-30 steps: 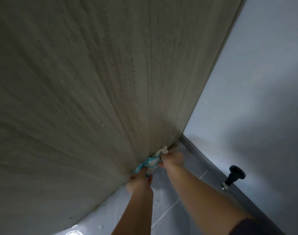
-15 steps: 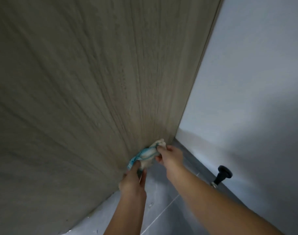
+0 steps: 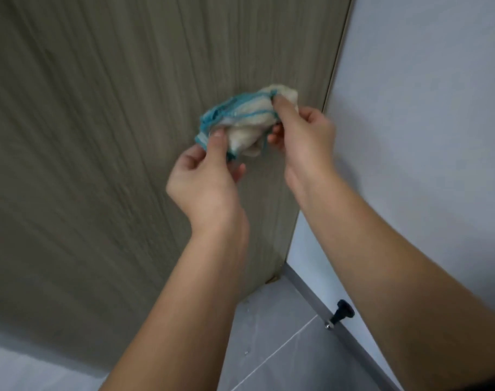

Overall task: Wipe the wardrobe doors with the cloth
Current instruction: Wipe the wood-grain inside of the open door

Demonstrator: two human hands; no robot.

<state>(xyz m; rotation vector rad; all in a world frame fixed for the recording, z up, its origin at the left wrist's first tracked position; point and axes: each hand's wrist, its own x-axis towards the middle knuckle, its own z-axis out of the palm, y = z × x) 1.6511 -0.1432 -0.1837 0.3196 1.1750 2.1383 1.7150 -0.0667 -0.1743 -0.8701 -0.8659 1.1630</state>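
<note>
Both hands on the cloth (image 3: 246, 122), nothing else held. Left hand (image 3: 204, 176) pinches the blue-edged left end: thumb on the near face, the other fingers curled behind and mostly hidden. Right hand (image 3: 302, 136) grips the white right end, thumb over the top and fingertips tucked under. Fingers are narrow on both sides, closed onto fabric.

The cloth is a loose wad spanning the gap between the two sets of fingertips, just beyond them, in front of the wardrobe door (image 3: 99, 136). Can't tell if it touches the panel; it looks held slightly off it.

My read on the two-handed hold: it's a re-bunch or refold for a fresh face, not a wiping stroke. Wiping needs one flat palm, and this is two opposed pinches pulling the ends apart. The next move likely calls for gathering it into one hand and pressing it flat.

Surface: the door is wood-grain laminate with vertical grain, matte, no handle in view. It should handle easily, with low drag. The door's right edge sits just right of the right fingertips.

Room: plain pale wall (image 3: 424, 108) beyond that edge. Well below the hands are a grey tiled floor (image 3: 268, 348) and grey skirting (image 3: 311, 294), with a black door stop (image 3: 340, 313) fixed at the skirting. Lighting is dim.
</note>
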